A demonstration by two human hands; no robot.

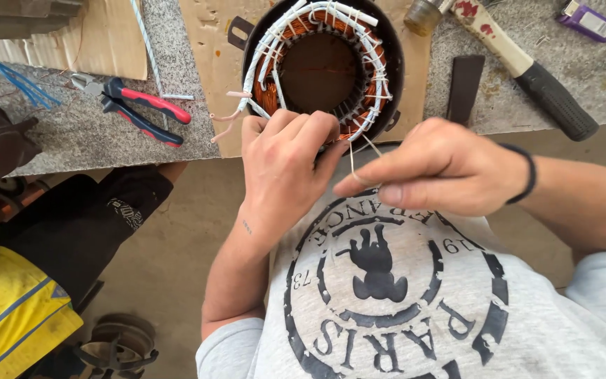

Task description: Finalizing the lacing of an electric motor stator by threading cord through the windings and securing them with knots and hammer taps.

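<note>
A round black motor stator (pixel 317 67) with copper windings and white sleeved wires lies on cardboard at the bench edge. My left hand (pixel 282 165) rests against its near rim, fingers curled on the windings there. My right hand (pixel 433 168) is just to the right of it, thumb and fingers pinched on a thin pale lacing cord (pixel 353 158) that runs up to the stator's near edge. A black band circles my right wrist.
Red-and-blue pliers (pixel 138 109) lie left on the grey bench (pixel 92 140). A hammer (pixel 527 70) with a black grip lies at right, beside a dark flat block (pixel 464 88). Blue wires (pixel 15 81) sit far left. A person in black and yellow clothing (pixel 43 267) is lower left.
</note>
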